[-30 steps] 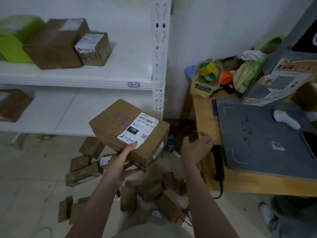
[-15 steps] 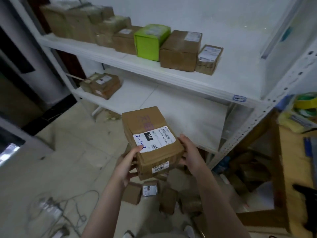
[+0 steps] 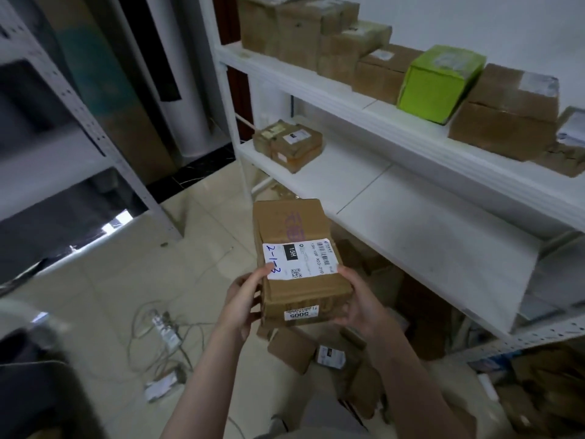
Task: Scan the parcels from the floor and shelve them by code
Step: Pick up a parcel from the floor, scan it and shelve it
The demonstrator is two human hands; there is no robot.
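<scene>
Shelving step, seen from beside the person. A brown cardboard parcel (image 3: 296,248) is held in the air at about waist height, over the tiled floor (image 3: 95,296) and just in front of the white rack's lower shelf (image 3: 411,217). It touches no shelf.

The left hand (image 3: 245,299) clamps the near left corner, with its thumb lying across the edge of the white label (image 3: 297,259). The right hand (image 3: 357,299) clamps the near right side, fingers curled under the box. The two hands are apart, with the box between them.

The label carries a handwritten "2-1-3", so the parcel appears to be coded already and on its way to its slot.

Orientation: the labelled face is up. The long axis runs away from the person, the far end aimed roughly at the two brown parcels (image 3: 289,144) at the lower shelf's left end. The short near end, which bears a small sticker, faces the holder. The label's print runs along that axis, so it reads sideways.

Next move, as a judgement: match the code to a shelf tag, none of which is legible here, then reach forward and set the box down flat on bare board. The upper shelf (image 3: 380,122) is crowded, with a green box (image 3: 440,79) among the cartons. Loose parcels (image 3: 294,350) lie underfoot and await their turn.
</scene>
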